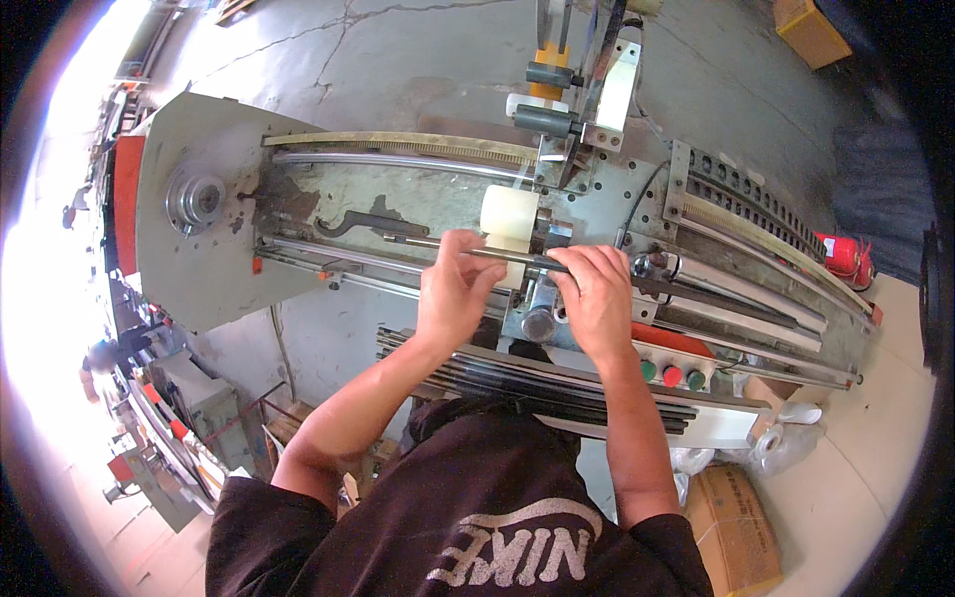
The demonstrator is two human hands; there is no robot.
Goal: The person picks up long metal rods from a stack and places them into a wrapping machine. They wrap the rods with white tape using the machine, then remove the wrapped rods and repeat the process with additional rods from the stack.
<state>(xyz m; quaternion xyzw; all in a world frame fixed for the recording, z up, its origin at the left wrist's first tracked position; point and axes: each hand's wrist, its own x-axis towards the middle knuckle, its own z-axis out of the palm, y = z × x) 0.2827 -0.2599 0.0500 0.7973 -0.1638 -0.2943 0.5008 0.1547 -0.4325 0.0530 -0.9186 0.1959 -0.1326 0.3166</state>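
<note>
Across the machine bed lies a long thin rod (pixel 522 260), silvery toward its left end and black toward its right. My left hand (pixel 451 296) pinches its silvery part between thumb and fingers. Farther right, my right hand (pixel 595 294) is closed round the black part, palm down. Just beyond the rod is a cream-coloured roll (pixel 509 210), partly hidden lower down by the rod and my left fingers. A dark hook spanner (pixel 373 223) rests on the bed to the left of the roll.
Several dark rods (pixel 557 391) lie along the machine's near side, close to my body. A red panel with push buttons (pixel 672 376) sits right of my right forearm. The grey headstock plate (pixel 234 214) stands left. A cardboard box (pixel 734 532) and red fire extinguisher (pixel 844 256) are at right.
</note>
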